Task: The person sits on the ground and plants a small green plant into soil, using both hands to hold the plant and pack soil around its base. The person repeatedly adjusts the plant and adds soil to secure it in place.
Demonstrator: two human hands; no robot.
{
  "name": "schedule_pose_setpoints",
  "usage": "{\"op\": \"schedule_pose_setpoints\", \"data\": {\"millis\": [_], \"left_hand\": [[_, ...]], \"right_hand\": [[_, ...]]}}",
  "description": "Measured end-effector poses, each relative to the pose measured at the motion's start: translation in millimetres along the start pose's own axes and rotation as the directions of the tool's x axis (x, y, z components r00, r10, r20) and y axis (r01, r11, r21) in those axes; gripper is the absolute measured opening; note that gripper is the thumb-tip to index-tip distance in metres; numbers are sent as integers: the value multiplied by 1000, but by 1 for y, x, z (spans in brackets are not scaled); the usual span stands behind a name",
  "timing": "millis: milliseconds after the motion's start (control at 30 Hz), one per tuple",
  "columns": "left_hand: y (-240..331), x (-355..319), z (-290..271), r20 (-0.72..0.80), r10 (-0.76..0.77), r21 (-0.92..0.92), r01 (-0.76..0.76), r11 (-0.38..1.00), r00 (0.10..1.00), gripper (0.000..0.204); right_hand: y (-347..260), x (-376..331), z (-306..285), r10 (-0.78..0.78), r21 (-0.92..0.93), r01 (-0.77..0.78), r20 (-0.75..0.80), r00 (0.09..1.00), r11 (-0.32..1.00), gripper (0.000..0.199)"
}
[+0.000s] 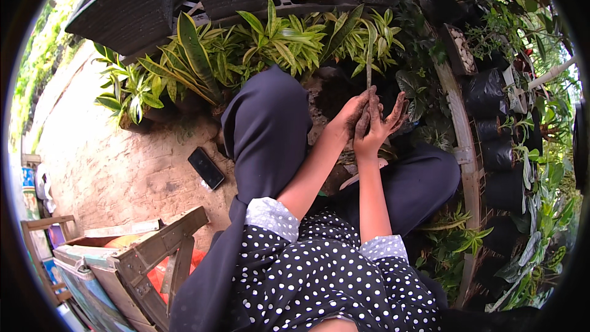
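My soil-caked left hand (351, 115) and right hand (384, 122) meet in front of me, fingers together around the base of a thin green-leaved cutting with a bare stem (369, 67) (upright, above the dark soil). The stem looks brittle; squeezing or twisting could snap it, and loose soil may drop onto my dark trousers (424, 184).

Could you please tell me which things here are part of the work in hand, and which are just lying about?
In hand:
- thin green plant cutting, pinched between soil-smeared left hand and right hand
- dark soil mound behind the hands

Lying about:
- flat black phone on the ground
- weathered wooden crate
- black plastic nursery bags
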State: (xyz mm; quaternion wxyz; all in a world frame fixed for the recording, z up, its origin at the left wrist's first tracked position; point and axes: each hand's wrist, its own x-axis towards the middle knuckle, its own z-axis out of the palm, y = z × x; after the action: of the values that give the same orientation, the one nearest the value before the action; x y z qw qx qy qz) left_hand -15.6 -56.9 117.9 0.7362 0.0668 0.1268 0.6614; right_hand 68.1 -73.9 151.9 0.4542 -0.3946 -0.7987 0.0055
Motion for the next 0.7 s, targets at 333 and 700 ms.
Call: {"op": "schedule_pose_setpoints", "data": {"millis": [333, 700], "left_hand": [[9, -19, 49, 310, 4, -262, 81, 962, 951, 30], [-3, -5, 25, -38, -50, 22, 51, 998, 998, 29]], "right_hand": [[-17, 13, -15, 33, 55, -26, -128, 991, 998, 60], [6, 7, -5, 160, -10, -159, 40, 986, 987, 42]]}}
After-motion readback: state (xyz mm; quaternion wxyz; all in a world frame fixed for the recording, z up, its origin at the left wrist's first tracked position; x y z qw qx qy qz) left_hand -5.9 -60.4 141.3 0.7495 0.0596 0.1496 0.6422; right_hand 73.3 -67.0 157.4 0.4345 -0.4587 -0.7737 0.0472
